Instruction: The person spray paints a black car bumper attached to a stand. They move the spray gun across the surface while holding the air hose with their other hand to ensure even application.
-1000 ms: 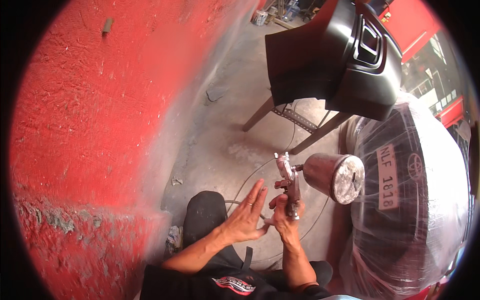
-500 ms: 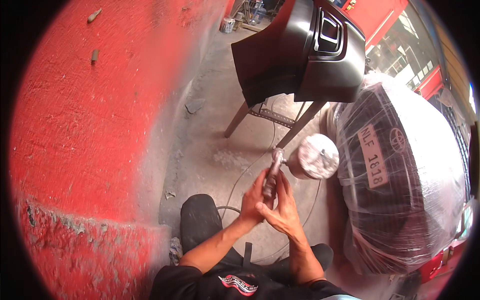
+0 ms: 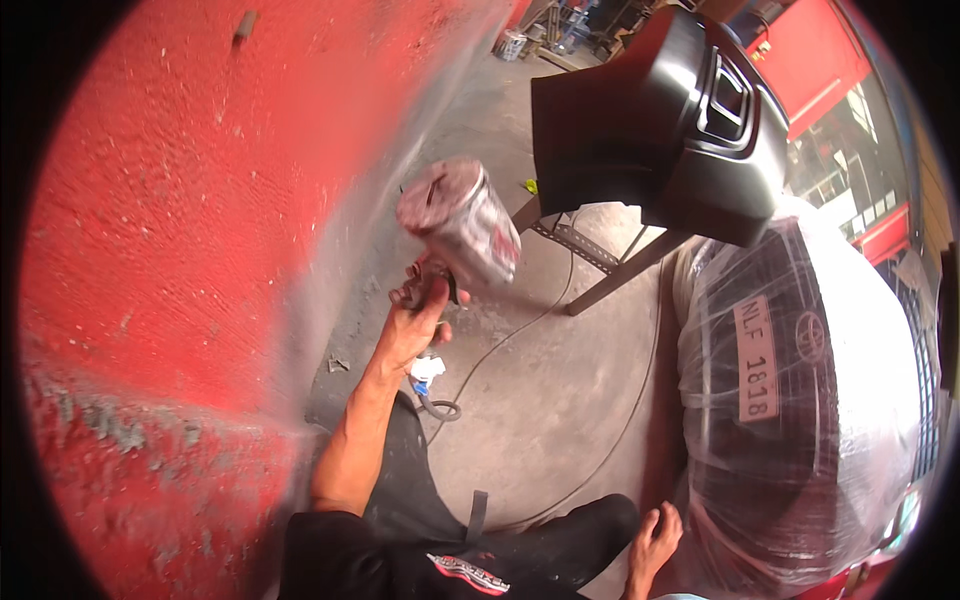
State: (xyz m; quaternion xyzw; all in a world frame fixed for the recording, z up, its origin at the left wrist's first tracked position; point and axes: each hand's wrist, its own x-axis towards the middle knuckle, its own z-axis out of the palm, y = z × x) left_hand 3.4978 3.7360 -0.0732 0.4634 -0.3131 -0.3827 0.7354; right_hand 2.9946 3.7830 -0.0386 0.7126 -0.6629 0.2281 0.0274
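At the centre left, my left hand point(image 3: 412, 335) is wrapped round the grip of a spray gun point(image 3: 425, 282). Its round metal paint cup point(image 3: 478, 232), smeared with paint, tilts away above the hand. Below the grip, a white and blue fitting point(image 3: 425, 372) joins a dark air hose point(image 3: 440, 408). Lower right, beside my knee, my right hand point(image 3: 655, 540) holds nothing, its fingers loosely bent and apart. Ahead and right of the gun, a glossy dark bumper point(image 3: 620, 140) rests on a metal stand point(image 3: 630, 270), with space between it and the gun.
A rough red wall point(image 3: 200, 230) runs along my left. To the right stands a car point(image 3: 770, 480) wrapped in clear plastic. The thin hose line point(image 3: 630, 430) curves across the concrete floor point(image 3: 530, 410). A paint bucket point(image 3: 511, 45) stands at the back.
My hands have come apart. The left hand has carried the spray gun left and turned its cup; the right hand has let go and dropped to the lower right. The view has shifted.
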